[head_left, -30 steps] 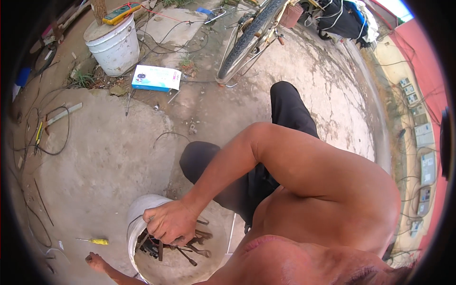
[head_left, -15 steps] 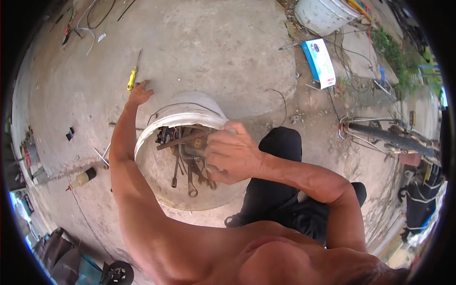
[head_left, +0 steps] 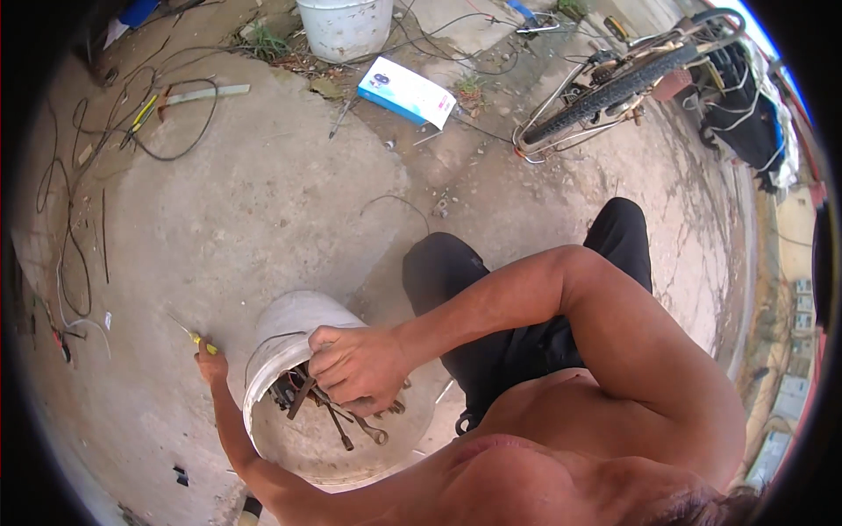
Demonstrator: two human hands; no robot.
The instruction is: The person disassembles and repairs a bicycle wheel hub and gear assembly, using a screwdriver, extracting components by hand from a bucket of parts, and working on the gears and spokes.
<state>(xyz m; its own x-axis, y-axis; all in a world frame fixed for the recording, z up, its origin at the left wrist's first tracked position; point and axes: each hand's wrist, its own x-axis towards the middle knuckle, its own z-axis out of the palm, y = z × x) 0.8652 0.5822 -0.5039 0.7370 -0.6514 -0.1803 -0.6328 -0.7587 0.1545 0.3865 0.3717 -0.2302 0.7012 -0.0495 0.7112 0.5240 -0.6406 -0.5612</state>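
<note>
My left hand (head_left: pixel 210 364) reaches out to the left, its fingers closed round the handle of a yellow screwdriver (head_left: pixel 202 342). The screwdriver's thin shaft points away from me, low over the concrete. In front of me a white plastic bucket (head_left: pixel 303 309) is tipped with its mouth toward me. My right hand (head_left: pixel 361 370) is closed at the bucket's right rim and appears to grip it, though the fingertips are partly hidden. Below that hand, in the bucket's mouth, lie several metal tools, among them a ring wrench (head_left: pixel 375 433), a socket-ended rod (head_left: pixel 342 431) and a rusty bar (head_left: pixel 301 399).
A blue and white box (head_left: pixel 408 92) lies on the ground ahead, near another white bucket (head_left: pixel 346 31). Black cable (head_left: pixel 210 123) loops across the far left. A bicycle wheel (head_left: pixel 605 96) is at the far right. A small black piece (head_left: pixel 181 475) lies at lower left.
My left hand has closed on the yellow screwdriver, which lay on the concrete just beyond its fingers. The view has swung, so the ground and bucket appear shifted. My right hand stays at the rim.
</note>
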